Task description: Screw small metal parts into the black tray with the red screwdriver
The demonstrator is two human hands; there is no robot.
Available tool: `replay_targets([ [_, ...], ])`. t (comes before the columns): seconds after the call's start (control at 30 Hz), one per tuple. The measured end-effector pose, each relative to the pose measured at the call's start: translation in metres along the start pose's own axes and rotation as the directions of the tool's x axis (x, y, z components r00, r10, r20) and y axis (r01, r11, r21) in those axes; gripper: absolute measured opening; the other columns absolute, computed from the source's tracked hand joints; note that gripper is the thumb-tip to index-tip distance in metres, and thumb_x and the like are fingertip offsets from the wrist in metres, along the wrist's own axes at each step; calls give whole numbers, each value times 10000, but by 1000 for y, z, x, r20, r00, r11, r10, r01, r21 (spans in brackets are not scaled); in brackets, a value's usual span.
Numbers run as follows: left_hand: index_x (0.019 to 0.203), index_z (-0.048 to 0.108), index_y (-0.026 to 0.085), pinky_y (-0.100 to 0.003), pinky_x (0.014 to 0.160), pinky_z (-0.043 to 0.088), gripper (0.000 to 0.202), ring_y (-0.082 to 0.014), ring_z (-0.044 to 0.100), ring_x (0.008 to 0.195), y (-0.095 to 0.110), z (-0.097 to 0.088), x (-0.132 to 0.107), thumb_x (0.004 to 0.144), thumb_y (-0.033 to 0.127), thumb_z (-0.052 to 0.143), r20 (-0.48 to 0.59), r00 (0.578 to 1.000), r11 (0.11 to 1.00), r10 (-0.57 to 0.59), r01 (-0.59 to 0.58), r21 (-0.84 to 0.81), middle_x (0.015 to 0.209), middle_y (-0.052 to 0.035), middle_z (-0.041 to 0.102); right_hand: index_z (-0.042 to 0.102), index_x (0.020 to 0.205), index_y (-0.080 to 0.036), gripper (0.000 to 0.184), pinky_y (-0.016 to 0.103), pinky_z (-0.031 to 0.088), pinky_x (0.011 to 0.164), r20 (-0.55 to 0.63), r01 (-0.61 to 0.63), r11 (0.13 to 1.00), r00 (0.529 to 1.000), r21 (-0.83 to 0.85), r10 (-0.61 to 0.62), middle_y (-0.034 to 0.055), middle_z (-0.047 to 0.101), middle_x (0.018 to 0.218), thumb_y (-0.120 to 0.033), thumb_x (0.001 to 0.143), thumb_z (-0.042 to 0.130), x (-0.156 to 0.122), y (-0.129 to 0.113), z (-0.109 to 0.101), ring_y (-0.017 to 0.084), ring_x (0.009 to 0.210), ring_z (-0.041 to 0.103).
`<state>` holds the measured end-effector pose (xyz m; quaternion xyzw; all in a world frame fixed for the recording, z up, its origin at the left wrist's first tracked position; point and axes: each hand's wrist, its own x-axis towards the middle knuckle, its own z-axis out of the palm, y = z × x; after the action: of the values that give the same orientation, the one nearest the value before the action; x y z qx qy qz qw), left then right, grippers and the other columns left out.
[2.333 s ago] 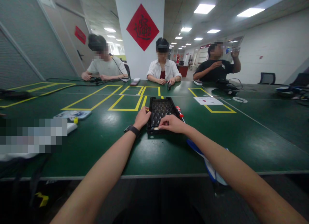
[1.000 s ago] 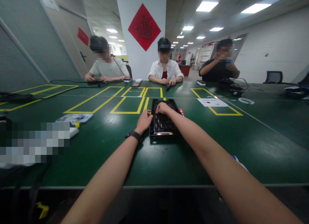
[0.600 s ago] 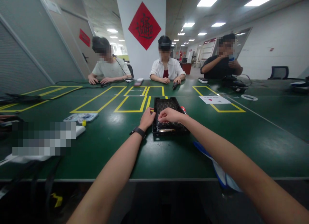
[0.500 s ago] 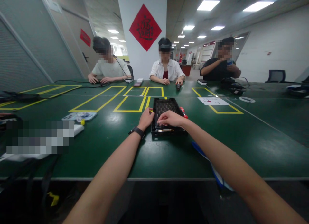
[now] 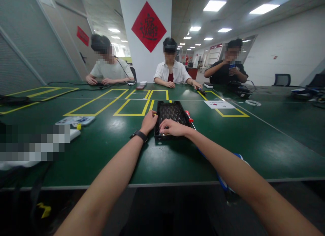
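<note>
Green worktop [image 5: 162, 161]: supports everything within the fingers' reach. Black tray [image 5: 167, 138]: lies flat beside the left fingers and beneath the right, probably so that both reach it. Left hand [image 5: 149, 122]: fingers rest against the tray's left wall, presumably bracing it; grip uncertain. Right hand [image 5: 172, 127]: fingers drawn narrow over the tray's near end; whether they hold anything cannot be told. Red-handled screwdriver [image 5: 188, 114]: beyond the right fingers, beside the tray, perhaps for ready access.

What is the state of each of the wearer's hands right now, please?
Left hand: against the black tray at its left side; grip cannot be told.
Right hand: curled over the tray's near end; cannot tell whether it holds anything.
</note>
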<state>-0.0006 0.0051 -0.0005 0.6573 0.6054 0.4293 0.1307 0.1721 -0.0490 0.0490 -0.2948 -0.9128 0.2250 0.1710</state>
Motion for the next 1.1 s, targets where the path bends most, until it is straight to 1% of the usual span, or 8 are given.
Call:
replay_targets([
  [0.23, 996, 531, 171, -303, 794, 441, 249, -183, 574, 876, -2, 1, 1, 789, 268, 431, 1, 1000, 1000, -1, 1, -3, 966, -69, 620, 693, 665, -131, 167, 227, 374, 813, -24, 17, 1000, 1000, -11, -17, 28, 649, 733, -187, 733, 551, 3, 9, 4, 137, 779, 567],
  [0.43, 1001, 530, 172, -300, 769, 438, 256, -185, 570, 859, -3, 2, 1, 790, 275, 430, -6, 1000, 1000, 4, -4, -6, 943, -67, 615, 710, 697, -128, 152, 211, 395, 706, -10, -80, 996, 997, 42, 80, 12, 636, 649, -191, 707, 572, 5, 12, 6, 123, 683, 558],
  [0.67, 993, 540, 162, -296, 768, 442, 258, -180, 572, 845, -3, 2, 2, 783, 264, 430, -9, 1000, 1000, 20, -20, -4, 918, -65, 617, 708, 710, -110, 162, 206, 407, 672, 9, -136, 987, 991, 88, 136, 21, 650, 660, -213, 700, 584, 3, 9, 8, 108, 649, 562],
  [0.83, 1011, 560, 143, -303, 786, 444, 290, -183, 576, 856, 2, -3, -4, 774, 255, 437, 9, 1000, 998, -24, 24, -54, 929, -81, 624, 716, 797, -101, 193, 213, 430, 729, -139, -141, 978, 977, 156, 163, 57, 689, 805, -230, 714, 598, 2, -1, -3, 126, 752, 597],
  [0.93, 1038, 568, 142, -306, 811, 446, 320, -188, 577, 904, 5, -5, -9, 763, 258, 454, 20, 998, 990, -64, 66, -121, 985, -91, 627, 703, 900, -110, 250, 221, 438, 763, -304, -249, 959, 911, 136, 280, 67, 694, 884, -264, 773, 552, -1, 4, -28, 133, 814, 608],
  [1.0, 1080, 565, 167, -317, 834, 442, 357, -201, 570, 959, 5, -3, -11, 746, 267, 488, 58, 996, 991, -68, 74, -114, 1039, -84, 624, 685, 957, -135, 270, 241, 437, 800, -371, -412, 911, 844, 11, 387, 75, 685, 948, -267, 813, 499, -6, 13, -50, 146, 877, 611],
  [1.03, 1098, 564, 189, -325, 848, 438, 373, -209, 562, 990, 5, -2, -11, 739, 268, 501, 80, 995, 993, -67, 74, -94, 1072, -75, 618, 679, 967, -145, 267, 263, 437, 816, -380, -530, 843, 801, -90, 463, 88, 676, 981, -258, 817, 489, -11, 19, -60, 164, 913, 609],
  [1.1, 1116, 565, 236, -342, 872, 428, 382, -220, 545, 1042, 4, 1, -9, 741, 265, 500, 111, 992, 996, -65, 71, -52, 1140, -52, 600, 671, 977, -149, 260, 334, 440, 832, -356, -726, 627, 686, -284, 634, 133, 650, 1049, -243, 792, 514, -21, 31, -75, 228, 987, 597],
])
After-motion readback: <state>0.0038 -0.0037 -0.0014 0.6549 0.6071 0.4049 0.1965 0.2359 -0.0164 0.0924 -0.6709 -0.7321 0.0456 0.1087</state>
